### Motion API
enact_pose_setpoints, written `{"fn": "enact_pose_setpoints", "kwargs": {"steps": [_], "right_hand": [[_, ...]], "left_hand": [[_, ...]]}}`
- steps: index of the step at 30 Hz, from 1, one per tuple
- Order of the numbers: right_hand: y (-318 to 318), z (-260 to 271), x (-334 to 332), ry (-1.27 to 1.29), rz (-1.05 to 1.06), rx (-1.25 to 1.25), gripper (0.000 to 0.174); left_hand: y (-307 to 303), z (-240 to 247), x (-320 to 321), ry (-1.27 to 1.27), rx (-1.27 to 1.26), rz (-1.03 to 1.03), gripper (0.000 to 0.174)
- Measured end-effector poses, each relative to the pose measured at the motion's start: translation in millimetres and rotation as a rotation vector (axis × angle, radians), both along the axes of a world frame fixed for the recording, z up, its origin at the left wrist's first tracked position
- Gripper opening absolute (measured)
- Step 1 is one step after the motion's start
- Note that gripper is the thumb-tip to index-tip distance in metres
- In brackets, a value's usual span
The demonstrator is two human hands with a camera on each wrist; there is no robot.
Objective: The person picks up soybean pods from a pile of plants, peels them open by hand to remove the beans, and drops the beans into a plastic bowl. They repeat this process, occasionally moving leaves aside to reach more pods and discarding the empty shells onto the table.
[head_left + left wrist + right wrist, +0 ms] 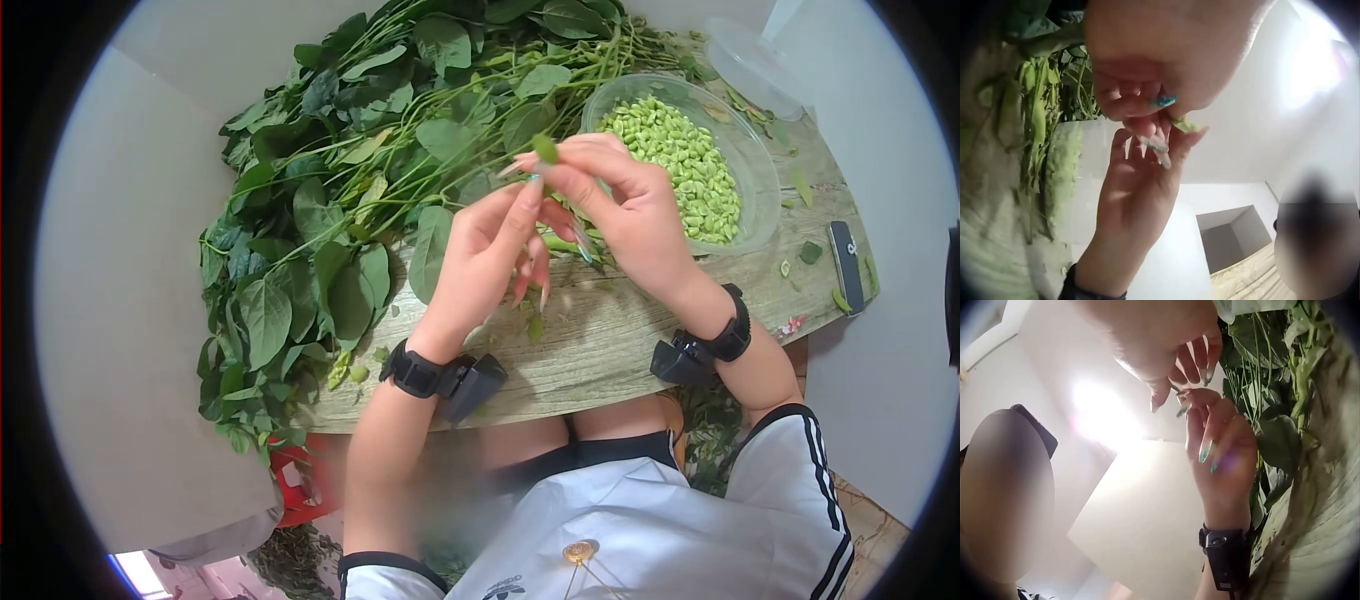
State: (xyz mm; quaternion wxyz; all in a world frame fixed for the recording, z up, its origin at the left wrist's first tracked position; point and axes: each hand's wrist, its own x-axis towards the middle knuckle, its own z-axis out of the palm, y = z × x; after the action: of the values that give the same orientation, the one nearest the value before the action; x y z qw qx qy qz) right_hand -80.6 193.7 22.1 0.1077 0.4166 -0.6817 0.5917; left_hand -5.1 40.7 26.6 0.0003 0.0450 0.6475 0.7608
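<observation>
Both hands meet above the table in the head view, fingertips close together. A small green pod (545,149) is pinched between the thumb and fingers of the right hand (630,205). The left hand (487,243) has its thumb and index finger bent up against the pod's lower end. From the left wrist view, the pod (1185,125) shows between the two hands, beside the right hand (1138,194). Fingers hide most of it in the right wrist view, where the left hand (1225,469) is below. Right of the hands is a clear bowl (765,190) holding green beans (680,160).
Leafy stalks (330,200) cover the table's left and back. A clear lid (755,65) lies at the back right, a dark phone-like object (846,267) at the right edge. Scraps lie on the wooden table (580,350); a red object (300,485) stands below its left edge.
</observation>
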Motion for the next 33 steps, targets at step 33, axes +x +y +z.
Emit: {"fn": "enact_pose_setpoints", "kwargs": {"steps": [33], "right_hand": [[-3, -10, 6, 0.56, -0.212, 0.408, 0.013]], "left_hand": [[-9, -10, -7, -0.151, 0.025, 0.128, 0.049]]}}
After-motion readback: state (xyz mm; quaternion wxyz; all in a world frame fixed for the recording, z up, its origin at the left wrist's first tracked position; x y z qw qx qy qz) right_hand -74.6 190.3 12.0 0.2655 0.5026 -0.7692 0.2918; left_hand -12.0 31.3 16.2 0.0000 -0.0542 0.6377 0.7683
